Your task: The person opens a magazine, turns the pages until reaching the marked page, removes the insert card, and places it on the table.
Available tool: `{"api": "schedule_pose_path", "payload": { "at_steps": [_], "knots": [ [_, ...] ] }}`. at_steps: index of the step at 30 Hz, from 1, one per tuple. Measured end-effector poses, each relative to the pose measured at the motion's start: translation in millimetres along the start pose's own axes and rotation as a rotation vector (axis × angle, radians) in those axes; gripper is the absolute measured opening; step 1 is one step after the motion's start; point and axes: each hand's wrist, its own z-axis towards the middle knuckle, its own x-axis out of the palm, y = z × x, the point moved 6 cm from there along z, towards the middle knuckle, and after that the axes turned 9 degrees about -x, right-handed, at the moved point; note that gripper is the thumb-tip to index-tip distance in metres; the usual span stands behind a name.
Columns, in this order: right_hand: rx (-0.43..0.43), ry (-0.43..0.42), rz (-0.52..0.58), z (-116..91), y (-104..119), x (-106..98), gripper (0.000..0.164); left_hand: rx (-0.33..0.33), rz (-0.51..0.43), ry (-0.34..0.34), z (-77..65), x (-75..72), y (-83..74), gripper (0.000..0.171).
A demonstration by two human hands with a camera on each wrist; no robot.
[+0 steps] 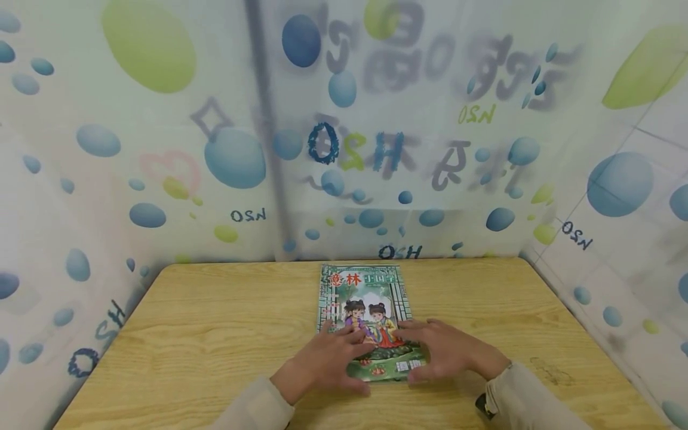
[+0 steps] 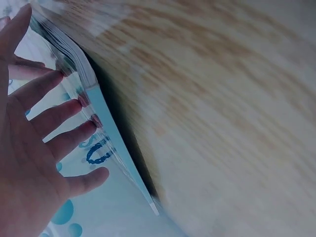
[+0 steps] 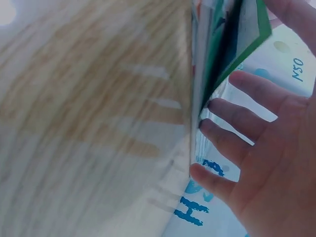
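A magazine with a green cover, red and white Chinese characters and two drawn children lies flat on the wooden table. Spread fingers of my left hand rest on its lower left part. On the lower right part lies my right hand, thumb near the bottom edge. The left wrist view shows the straight fingers touching the cover beside the pale spine. In the right wrist view the cover's corner stands lifted off the pages, with the fingers extended along the edge.
The wooden table reaches back to a pale curtain printed with blue and green dots. More dotted sheeting hangs at both sides. A dark band is at the right wrist.
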Motion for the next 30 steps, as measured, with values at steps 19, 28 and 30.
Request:
{"api": "schedule_pose_path", "payload": {
  "at_steps": [19, 28, 30],
  "knots": [
    [-0.023, -0.193, -0.025, 0.6, 6.0, -29.0, 0.065, 0.043, -0.028, -0.136, -7.0, -20.1, 2.5, 0.066],
    [0.057, -0.334, 0.103, -15.2, -9.7, -45.9, 0.048, 0.205, 0.01, -0.464, -21.9, -41.8, -3.6, 0.083],
    [0.076, -0.354, 0.086, -17.8, -14.2, -47.8, 0.049, 0.237, 0.053, -0.532, -26.6, -47.1, -5.2, 0.084]
  ]
}}
